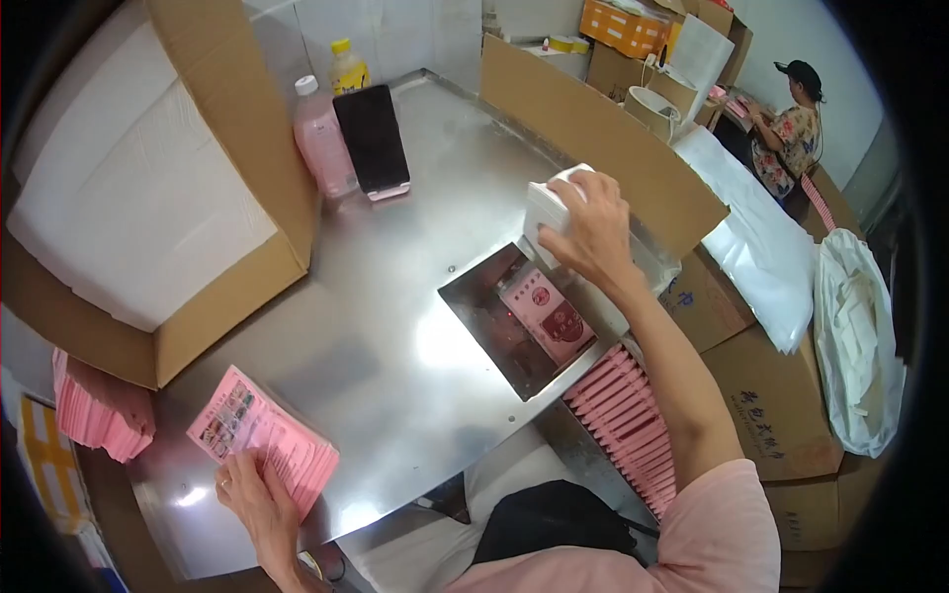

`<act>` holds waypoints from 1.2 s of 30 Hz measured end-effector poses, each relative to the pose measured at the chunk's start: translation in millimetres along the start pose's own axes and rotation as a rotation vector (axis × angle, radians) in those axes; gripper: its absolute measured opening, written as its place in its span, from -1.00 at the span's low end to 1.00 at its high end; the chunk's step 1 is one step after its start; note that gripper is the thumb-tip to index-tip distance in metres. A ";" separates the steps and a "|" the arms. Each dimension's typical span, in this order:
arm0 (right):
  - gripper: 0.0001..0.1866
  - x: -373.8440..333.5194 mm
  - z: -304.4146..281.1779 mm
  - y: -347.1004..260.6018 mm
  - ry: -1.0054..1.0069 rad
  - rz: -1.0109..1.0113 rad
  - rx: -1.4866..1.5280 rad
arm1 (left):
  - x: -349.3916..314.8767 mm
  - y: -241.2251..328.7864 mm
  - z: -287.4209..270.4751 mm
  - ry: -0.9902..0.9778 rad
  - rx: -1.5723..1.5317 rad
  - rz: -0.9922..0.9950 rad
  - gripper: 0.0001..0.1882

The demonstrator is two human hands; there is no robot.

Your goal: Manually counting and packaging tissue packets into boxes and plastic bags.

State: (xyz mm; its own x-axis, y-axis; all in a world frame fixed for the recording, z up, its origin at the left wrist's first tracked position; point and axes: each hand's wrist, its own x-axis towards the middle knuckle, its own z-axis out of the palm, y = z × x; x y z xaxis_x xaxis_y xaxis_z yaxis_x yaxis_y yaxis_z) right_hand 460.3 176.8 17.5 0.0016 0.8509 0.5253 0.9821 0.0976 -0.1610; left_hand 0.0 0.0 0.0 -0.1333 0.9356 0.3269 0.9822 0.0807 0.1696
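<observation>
My left hand (259,499) is at the near left of the metal table, its fingers closed on the near edge of a stack of pink printed packets (287,440). At the far right, my right hand (596,225) grips a thick block of folded white tissues (547,210), thumb on one side and fingers over the top. Just below that hand is a rectangular opening (484,314) in the tabletop. A pink printed packet (550,318) lies in its right part, with a small red light beside it.
An open carton of white sheets (168,198) stands left. A phone (372,138) leans by a pink bottle (322,148) at the back. Pink packets (628,420) stand in a row beside my right arm. Cartons (776,415) and white plastic bags (761,247) line the right, where another person (791,133) sits.
</observation>
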 end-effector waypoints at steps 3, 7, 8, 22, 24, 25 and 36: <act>-0.45 -24.1 -16.7 0.3 0.186 -0.066 -0.100 | 7.2 0.9 1.8 0.032 -0.044 0.022 -0.89; -0.68 -25.2 -29.1 -9.6 0.289 -0.133 -0.215 | 20.1 22.8 -5.6 0.033 0.038 0.114 -0.89; -0.72 -23.7 -29.0 -9.8 0.227 -0.092 -0.186 | 22.0 47.1 -8.6 -0.011 -0.170 0.160 -0.89; -0.79 -22.6 -39.2 3.5 0.161 -0.001 0.016 | 10.3 147.5 52.8 -0.069 -0.431 0.489 -0.83; -0.72 -22.9 -36.2 9.4 0.151 -0.029 0.040 | 7.6 157.6 54.3 -0.060 -0.483 0.545 -0.82; -0.72 -22.9 -36.9 10.0 0.152 -0.031 0.035 | 5.9 163.3 53.6 -0.057 -0.488 0.545 -0.82; -0.52 -131.6 -9.2 -115.6 -0.096 -0.811 0.330 | 10.4 147.8 46.7 -0.192 -0.349 0.508 -0.05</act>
State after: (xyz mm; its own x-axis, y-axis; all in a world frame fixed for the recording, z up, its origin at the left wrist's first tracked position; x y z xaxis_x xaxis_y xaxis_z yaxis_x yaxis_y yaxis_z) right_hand 348.2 48.8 -25.4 -0.7030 0.4928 0.5127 0.5693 0.8220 -0.0095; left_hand 150.0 37.7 -15.0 0.3950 0.8751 0.2794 0.8117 -0.4749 0.3400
